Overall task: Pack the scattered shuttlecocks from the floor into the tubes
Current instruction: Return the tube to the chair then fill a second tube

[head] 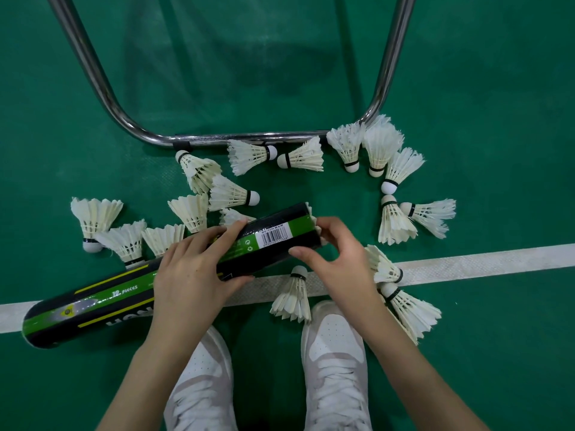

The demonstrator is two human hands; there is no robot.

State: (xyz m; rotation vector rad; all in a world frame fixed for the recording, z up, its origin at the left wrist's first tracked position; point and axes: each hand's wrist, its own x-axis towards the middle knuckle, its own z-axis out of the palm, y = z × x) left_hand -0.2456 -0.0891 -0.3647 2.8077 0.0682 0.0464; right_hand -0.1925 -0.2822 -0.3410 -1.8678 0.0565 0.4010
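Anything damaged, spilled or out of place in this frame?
Only the expected mess: loose shuttlecocks lie scattered over the green floor. Some feathers look frayed. Both hands grip the tube.

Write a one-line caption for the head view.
Left hand steadies a black-green tube while right hand pushes a shuttlecock into its open end, others scattered around.

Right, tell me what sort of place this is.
Most likely an indoor badminton court: a green sports floor with a white court line, feather shuttlecocks scattered about, and a shuttlecock tube in the person's hands. The chrome frame could be court equipment.
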